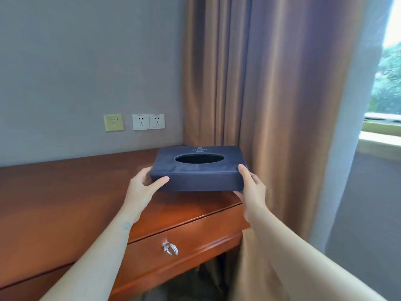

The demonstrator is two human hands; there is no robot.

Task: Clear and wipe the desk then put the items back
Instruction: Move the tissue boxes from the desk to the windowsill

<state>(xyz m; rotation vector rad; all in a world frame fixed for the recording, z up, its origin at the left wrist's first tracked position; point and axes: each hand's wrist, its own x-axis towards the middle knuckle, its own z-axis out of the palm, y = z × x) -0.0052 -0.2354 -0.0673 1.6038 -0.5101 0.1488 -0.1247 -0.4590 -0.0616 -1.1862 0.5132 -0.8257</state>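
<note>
Tissue box (199, 179) at desk (65, 203) corner, curtain (271, 105) just beside.

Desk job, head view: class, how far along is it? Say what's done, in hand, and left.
Done: no other items show on the desk. In hand: left hand and right hand grip the tissue box at its right corner. Left: unclear whether the box is leaving or returning; no cloth visible.

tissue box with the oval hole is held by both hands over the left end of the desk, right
Not quite. The head view shows the tissue box, held by the left hand and right hand, over the right end of the desk, by the curtain.
</note>
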